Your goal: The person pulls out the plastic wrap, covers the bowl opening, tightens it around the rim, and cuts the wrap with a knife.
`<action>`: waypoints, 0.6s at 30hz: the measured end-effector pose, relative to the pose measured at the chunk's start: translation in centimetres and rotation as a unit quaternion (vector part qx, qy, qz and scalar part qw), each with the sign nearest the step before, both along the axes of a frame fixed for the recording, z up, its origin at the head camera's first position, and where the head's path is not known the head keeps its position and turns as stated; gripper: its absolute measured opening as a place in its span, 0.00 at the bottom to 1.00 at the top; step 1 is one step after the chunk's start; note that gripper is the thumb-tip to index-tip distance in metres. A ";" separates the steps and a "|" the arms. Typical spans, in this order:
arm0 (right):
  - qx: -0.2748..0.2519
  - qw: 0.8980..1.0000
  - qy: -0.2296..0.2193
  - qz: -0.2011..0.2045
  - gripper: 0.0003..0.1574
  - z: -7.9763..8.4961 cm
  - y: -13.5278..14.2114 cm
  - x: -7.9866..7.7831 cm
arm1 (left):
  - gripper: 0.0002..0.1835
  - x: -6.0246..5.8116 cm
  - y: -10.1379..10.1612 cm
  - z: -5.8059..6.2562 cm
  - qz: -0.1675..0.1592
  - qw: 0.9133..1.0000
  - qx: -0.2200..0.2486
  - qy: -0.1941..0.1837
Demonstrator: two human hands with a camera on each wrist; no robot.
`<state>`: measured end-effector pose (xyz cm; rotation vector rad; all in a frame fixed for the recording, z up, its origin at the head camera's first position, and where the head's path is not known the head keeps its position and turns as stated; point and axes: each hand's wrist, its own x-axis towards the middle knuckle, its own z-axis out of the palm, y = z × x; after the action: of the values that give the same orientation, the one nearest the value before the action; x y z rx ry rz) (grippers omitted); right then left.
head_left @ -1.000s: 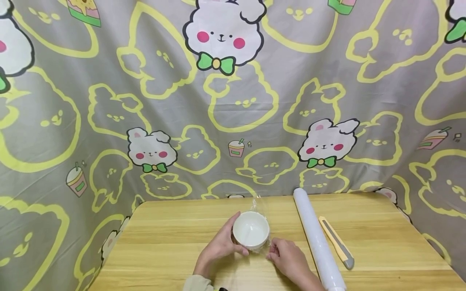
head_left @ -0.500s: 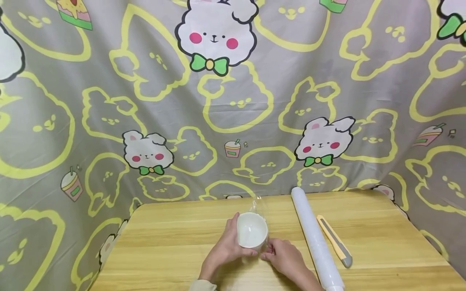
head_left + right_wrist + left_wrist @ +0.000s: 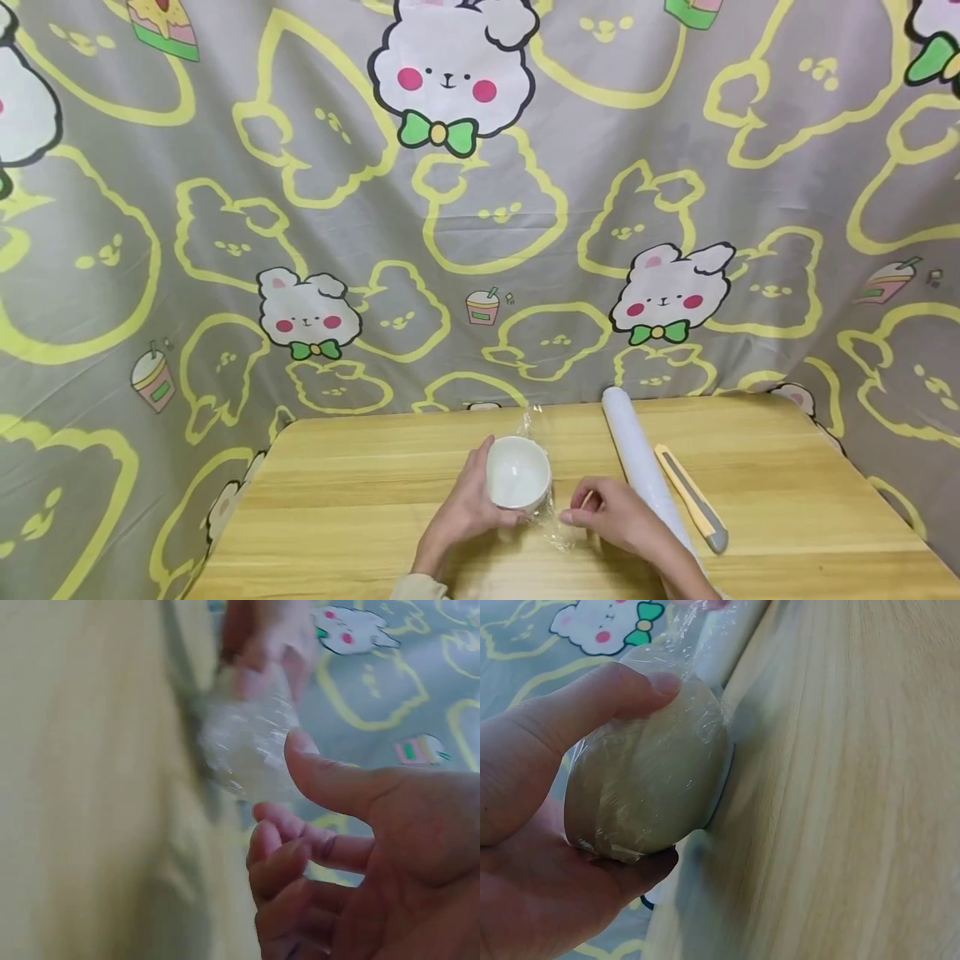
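Observation:
A small white bowl (image 3: 517,473) is tilted with its mouth toward the head camera. My left hand (image 3: 471,498) grips it from the left, thumb on the near side and fingers around the far side. Clear cling film (image 3: 641,780) wraps the bowl's outside in wrinkles, and a loose part of the film (image 3: 555,529) hangs out at the bowl's lower right. To the right of the bowl is my right hand (image 3: 611,512), apart from it. In the right wrist view its thumb (image 3: 330,776) and forefinger stand apart with nothing visible between them; the other fingers are loosely bent.
A long roll of cling film (image 3: 641,454) lies on the wooden table (image 3: 337,500) beside my right forearm, which covers part of it. Right of the roll is a yellow and grey utility knife (image 3: 692,498). A cartoon-print curtain (image 3: 480,233) hangs behind and at both sides.
My right hand, earlier at the film by the bowl's lower right, has moved away to the right, leaving the film loose there. The left hand has tilted the bowl slightly.

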<state>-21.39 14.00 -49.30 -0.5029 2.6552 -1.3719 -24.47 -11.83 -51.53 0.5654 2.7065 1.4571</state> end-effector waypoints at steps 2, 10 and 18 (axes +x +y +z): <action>-0.010 1.000 0.015 0.003 0.09 0.6 0.2 0.0 | 0.70 0.0 -0.1 0.0 -0.001 1.000 0.006 -0.003; -0.072 0.987 -0.058 0.128 0.09 -0.2 -2.2 0.3 | 0.68 -0.2 -0.4 -0.1 -0.006 1.000 0.006 0.000; -0.159 0.964 -0.176 0.121 0.16 -2.0 -3.1 -0.5 | 0.68 -0.3 -0.4 -0.2 -0.016 1.000 0.008 -0.002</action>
<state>-21.93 10.92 -51.29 -0.5353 2.0350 -1.6374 -24.80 -12.23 -51.75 0.6039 2.6726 1.4708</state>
